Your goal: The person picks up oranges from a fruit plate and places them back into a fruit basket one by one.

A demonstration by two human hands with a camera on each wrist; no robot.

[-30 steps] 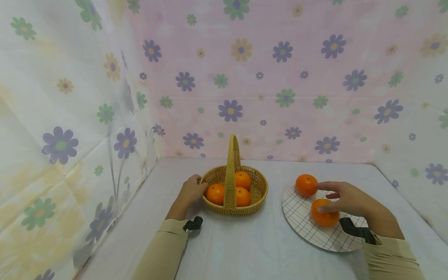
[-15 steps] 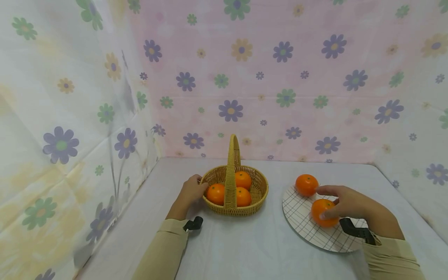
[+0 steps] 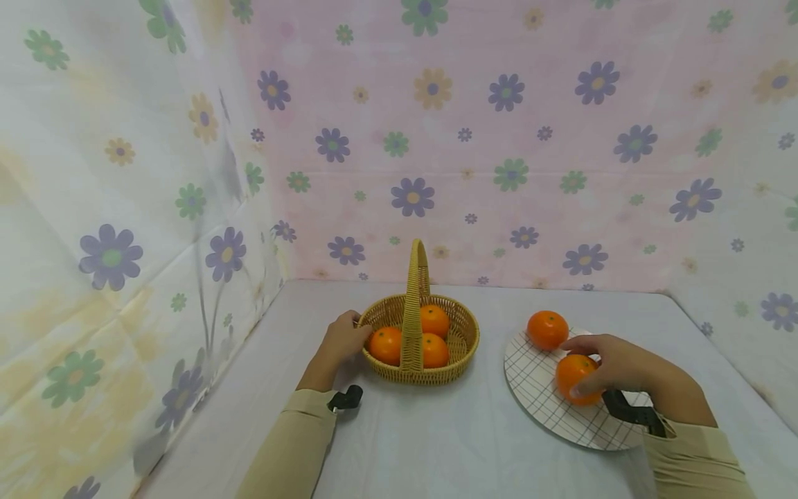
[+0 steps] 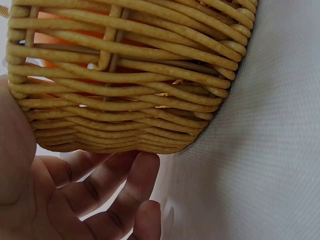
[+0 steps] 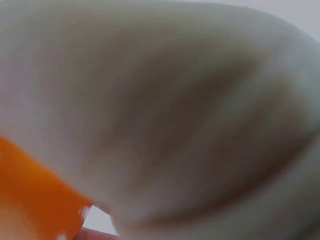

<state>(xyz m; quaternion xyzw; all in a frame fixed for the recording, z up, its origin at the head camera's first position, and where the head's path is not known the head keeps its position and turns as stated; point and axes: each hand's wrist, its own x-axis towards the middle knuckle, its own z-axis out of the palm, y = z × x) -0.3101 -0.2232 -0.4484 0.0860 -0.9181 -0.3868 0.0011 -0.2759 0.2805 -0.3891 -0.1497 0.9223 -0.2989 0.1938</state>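
Note:
My left hand [image 3: 341, 339] grips the left rim of a yellow wicker basket [image 3: 430, 376] with a tall handle. In the left wrist view the thumb lies at the rim and the fingers [image 4: 142, 175] curl against the woven side. Three oranges [image 3: 384, 345] sit in the basket, partly behind its handle. To the right, my right hand [image 3: 630, 364] holds an orange [image 3: 572, 378] on a checked plate [image 3: 533, 388], thumb at its front and fingers at its far side. The right wrist view is mostly filled by the blurred hand, with the orange [image 5: 35, 200] at lower left.
Another orange [image 3: 547, 330] lies at the plate's far left edge, just beyond the right hand. A white cloth [image 3: 436, 443] covers the table. Flowered fabric walls [image 3: 461, 159] rise at the back and both sides.
The right hand's fingers have come down and closed round the nearer orange on the plate. My left hand and the basket have stayed put.

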